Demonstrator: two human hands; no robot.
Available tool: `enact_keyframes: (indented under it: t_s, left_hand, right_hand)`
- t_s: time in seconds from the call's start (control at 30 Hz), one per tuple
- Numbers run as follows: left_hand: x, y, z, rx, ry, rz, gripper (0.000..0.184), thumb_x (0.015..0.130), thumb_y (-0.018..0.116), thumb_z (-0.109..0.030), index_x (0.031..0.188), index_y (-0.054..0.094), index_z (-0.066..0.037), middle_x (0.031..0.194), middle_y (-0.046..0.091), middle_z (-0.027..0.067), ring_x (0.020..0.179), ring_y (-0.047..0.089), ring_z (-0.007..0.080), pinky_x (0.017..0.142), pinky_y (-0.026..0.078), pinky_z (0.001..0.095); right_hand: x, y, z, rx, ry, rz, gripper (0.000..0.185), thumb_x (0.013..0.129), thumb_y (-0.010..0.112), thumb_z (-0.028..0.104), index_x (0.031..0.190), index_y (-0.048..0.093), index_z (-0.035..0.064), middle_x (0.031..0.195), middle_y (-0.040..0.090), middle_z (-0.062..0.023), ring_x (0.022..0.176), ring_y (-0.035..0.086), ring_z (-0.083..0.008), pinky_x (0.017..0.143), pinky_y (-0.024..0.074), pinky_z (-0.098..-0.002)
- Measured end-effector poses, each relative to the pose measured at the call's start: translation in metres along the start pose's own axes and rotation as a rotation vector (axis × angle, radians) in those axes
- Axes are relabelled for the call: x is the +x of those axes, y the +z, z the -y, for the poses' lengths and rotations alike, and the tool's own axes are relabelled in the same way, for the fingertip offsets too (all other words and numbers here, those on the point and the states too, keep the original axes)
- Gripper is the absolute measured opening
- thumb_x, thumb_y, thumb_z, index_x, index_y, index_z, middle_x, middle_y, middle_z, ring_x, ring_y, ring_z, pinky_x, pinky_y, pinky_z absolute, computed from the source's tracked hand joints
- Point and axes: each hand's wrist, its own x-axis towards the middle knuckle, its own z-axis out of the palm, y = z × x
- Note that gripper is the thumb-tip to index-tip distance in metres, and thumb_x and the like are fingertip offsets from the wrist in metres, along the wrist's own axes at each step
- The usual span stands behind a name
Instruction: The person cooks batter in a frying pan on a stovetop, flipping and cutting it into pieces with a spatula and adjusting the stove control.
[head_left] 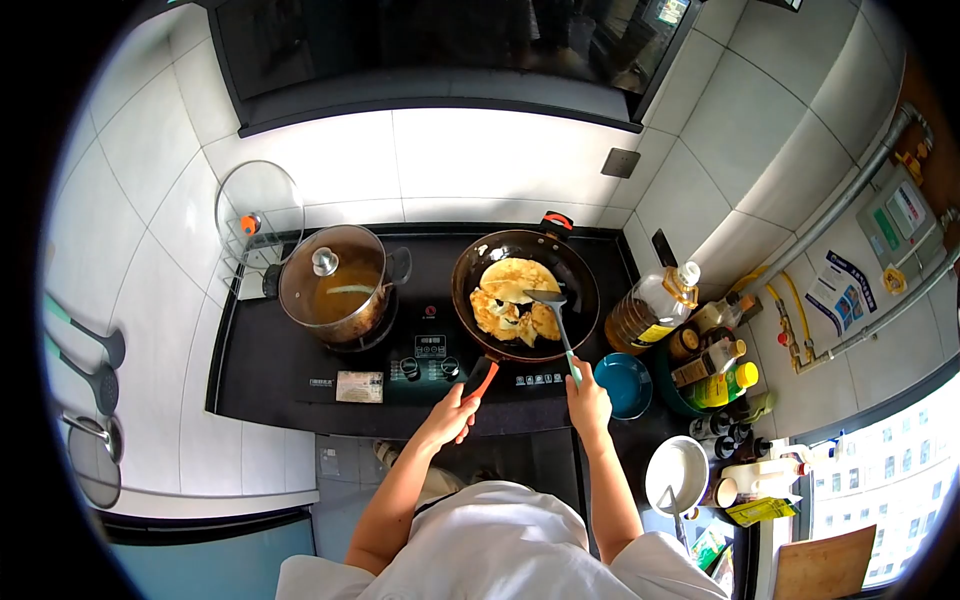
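My left hand (pixel 447 417) is wrapped round the orange-and-black handle of a dark frying pan (pixel 581 268) on the right side of the cooktop. In my right hand (pixel 589 403) is a spatula (pixel 567 340) with a pale green grip and grey shaft. Its dark head rests over the fried egg (pixel 516 279) in the pan, which is browned at its edges and lies in several folds or pieces. Some of the egg is covered by the spatula head. A blue bowl (pixel 622 386) stands just right of my right hand.
A lidded glass pot (pixel 335 295) with liquid occupies the left burner. Right of the pan stand a large oil bottle (pixel 645 310), several sauce bottles and a white saucepan (pixel 676 475). A glass lid (pixel 262 200) leans at the back left. Utensils hang on the left wall.
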Motion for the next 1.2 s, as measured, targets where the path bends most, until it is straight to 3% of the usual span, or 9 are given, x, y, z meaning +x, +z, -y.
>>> enact_keyframes:
  t_s: [0.17, 0.27, 0.47, 0.87, 0.97, 1.2]
  left_hand:
    - [-0.0012, 0.0009, -0.0016, -0.002, 0.022, -0.016, 0.067, 0.099, 0.049, -0.025, 0.148, 0.011, 0.0, 0.073, 0.051, 0.0052, 0.046, 0.048, 0.0101, 0.038, 0.04, 0.0253]
    - [-0.0003, -0.0005, -0.0018, 0.015, -0.017, 0.01, 0.073, 0.1, 0.048, -0.027, 0.151, -0.001, -0.006, 0.076, 0.052, 0.005, 0.05, 0.046, 0.01, 0.041, 0.04, 0.0254]
    - [0.0007, -0.0006, 0.0004, 0.024, -0.021, 0.002, 0.073, 0.1, 0.048, -0.027, 0.151, 0.001, -0.005, 0.076, 0.052, 0.0052, 0.05, 0.046, 0.0102, 0.041, 0.04, 0.0258]
    - [0.0003, -0.0001, 0.0004, -0.011, -0.008, 0.005, 0.071, 0.1, 0.048, -0.025, 0.15, 0.003, -0.003, 0.076, 0.052, 0.0053, 0.048, 0.046, 0.01, 0.04, 0.04, 0.0254]
    - [-0.0008, 0.0007, 0.0006, -0.028, 0.032, -0.012, 0.068, 0.099, 0.05, -0.025, 0.147, 0.011, 0.002, 0.072, 0.052, 0.005, 0.046, 0.048, 0.0107, 0.038, 0.04, 0.0252]
    - [0.0021, 0.0, 0.0055, -0.037, 0.036, -0.012, 0.071, 0.098, 0.051, -0.026, 0.148, 0.009, 0.002, 0.072, 0.053, 0.0053, 0.045, 0.048, 0.0106, 0.037, 0.04, 0.0251]
  right_hand:
    - [-0.0003, -0.0028, 0.0026, -0.004, -0.003, 0.0, 0.033, 0.091, 0.059, 0.026, 0.123, 0.05, 0.0251, 0.074, 0.067, -0.0186, 0.065, 0.065, -0.041, 0.055, 0.0521, -0.0498]
    - [-0.0004, -0.0031, 0.0029, 0.009, -0.008, 0.002, 0.033, 0.091, 0.059, 0.026, 0.123, 0.05, 0.0249, 0.074, 0.067, -0.0185, 0.065, 0.065, -0.0406, 0.055, 0.0522, -0.0497]
    - [-0.0007, -0.0071, 0.0081, 0.008, 0.039, 0.051, 0.031, 0.093, 0.057, 0.023, 0.123, 0.05, 0.021, 0.082, 0.068, -0.0192, 0.07, 0.064, -0.0426, 0.058, 0.0518, -0.0508]
    - [-0.0015, -0.0054, 0.0056, 0.018, 0.031, 0.04, 0.032, 0.092, 0.057, 0.023, 0.123, 0.049, 0.0218, 0.08, 0.067, -0.0197, 0.07, 0.064, -0.0436, 0.058, 0.0509, -0.0513]
    - [-0.0018, -0.008, 0.0082, 0.013, 0.036, 0.051, 0.032, 0.092, 0.058, 0.023, 0.123, 0.049, 0.022, 0.08, 0.067, -0.0202, 0.07, 0.064, -0.0438, 0.059, 0.0507, -0.0514]
    - [-0.0015, -0.0058, 0.0062, 0.01, 0.045, 0.058, 0.032, 0.093, 0.057, 0.024, 0.123, 0.048, 0.0223, 0.081, 0.067, -0.0202, 0.071, 0.064, -0.0435, 0.059, 0.051, -0.0511]
